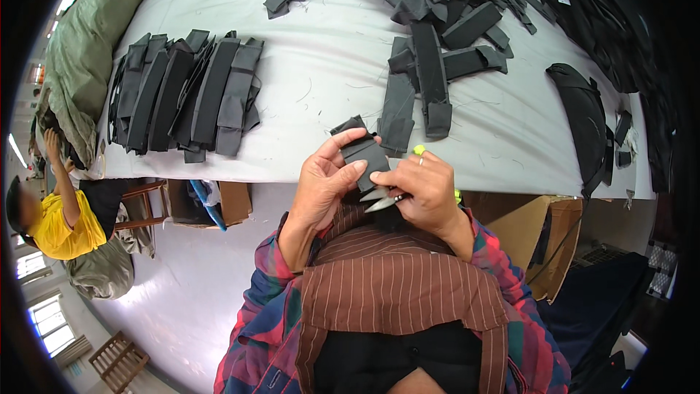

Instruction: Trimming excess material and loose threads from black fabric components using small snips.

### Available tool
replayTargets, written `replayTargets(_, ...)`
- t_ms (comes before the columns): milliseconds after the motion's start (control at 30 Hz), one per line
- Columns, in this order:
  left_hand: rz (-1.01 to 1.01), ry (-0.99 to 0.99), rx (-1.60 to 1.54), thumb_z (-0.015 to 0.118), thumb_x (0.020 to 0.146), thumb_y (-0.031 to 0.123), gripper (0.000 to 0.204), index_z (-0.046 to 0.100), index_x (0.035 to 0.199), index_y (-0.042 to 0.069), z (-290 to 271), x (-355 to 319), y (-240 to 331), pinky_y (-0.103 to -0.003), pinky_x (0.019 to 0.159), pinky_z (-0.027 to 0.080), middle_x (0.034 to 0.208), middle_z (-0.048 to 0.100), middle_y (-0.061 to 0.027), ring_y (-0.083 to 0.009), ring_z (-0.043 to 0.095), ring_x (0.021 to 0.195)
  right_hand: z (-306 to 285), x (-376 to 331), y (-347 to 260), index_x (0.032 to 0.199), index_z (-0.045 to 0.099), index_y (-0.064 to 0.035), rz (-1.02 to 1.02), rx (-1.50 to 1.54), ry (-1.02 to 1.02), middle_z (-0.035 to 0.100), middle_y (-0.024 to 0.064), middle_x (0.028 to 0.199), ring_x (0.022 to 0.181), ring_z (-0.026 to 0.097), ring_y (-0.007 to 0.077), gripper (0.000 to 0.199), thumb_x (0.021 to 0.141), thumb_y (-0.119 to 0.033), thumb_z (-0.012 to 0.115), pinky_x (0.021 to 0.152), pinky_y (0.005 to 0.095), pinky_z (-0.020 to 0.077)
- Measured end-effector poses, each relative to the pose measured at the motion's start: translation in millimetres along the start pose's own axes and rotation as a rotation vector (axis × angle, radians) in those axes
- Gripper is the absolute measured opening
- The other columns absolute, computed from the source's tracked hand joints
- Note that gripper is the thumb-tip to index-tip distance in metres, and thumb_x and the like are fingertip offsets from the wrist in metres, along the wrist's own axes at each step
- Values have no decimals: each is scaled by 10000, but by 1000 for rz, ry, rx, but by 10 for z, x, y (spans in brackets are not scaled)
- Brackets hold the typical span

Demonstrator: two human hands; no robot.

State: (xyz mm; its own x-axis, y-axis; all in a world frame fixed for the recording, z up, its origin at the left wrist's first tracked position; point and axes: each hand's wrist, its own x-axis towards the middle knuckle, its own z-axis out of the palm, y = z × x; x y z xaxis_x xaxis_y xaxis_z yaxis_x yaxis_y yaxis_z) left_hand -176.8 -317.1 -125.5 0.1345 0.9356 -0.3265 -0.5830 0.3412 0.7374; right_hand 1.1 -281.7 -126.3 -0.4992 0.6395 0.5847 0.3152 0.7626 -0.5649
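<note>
Here the left hand (326, 179) holds a small dark grey fabric piece (362, 152) just above the near edge of the tabletop (321, 66), thumb on its front and fingers closed behind it, so that grip is shut tight on the piece. The right hand (425, 186) sits just beside it, touching the piece's lower edge, its grip closed round small thread snips (380, 199) whose silver blades point left under the fabric. On the white tabletop a neat row of folded grey and black strap pieces (186, 91) lies to the left, a loose heap of similar pieces (430, 14) lies further back, and a black curved panel (587, 124) rests at the right. A green sack (98, 36) slumps at the left end, and a person in a yellow shirt (62, 222) sits below it
</note>
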Motion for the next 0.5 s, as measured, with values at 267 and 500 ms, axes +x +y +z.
replayTargets(267, 116, 1, 37, 592, 855, -41, 503, 403, 1321, -28, -37, 15, 20, -291, 861, 515, 1248, 552, -169, -187, 597, 1041, -162, 79, -90, 922, 666, -103, 205, 26, -126, 595, 37, 711, 632, 540, 215, 259, 697, -197, 753, 600, 324, 365)
replayTargets(500, 146, -24, 59, 576, 842, -74, 572, 357, 1365, -2, 8, 2, 10, -317, 926, 486, 1251, 545, -171, -206, 577, 1089, -147, 72, -161, 802, 676, -109, 130, 28, -233, 597, 27, 659, 590, 543, 212, 134, 699, -161, 744, 550, 336, 339)
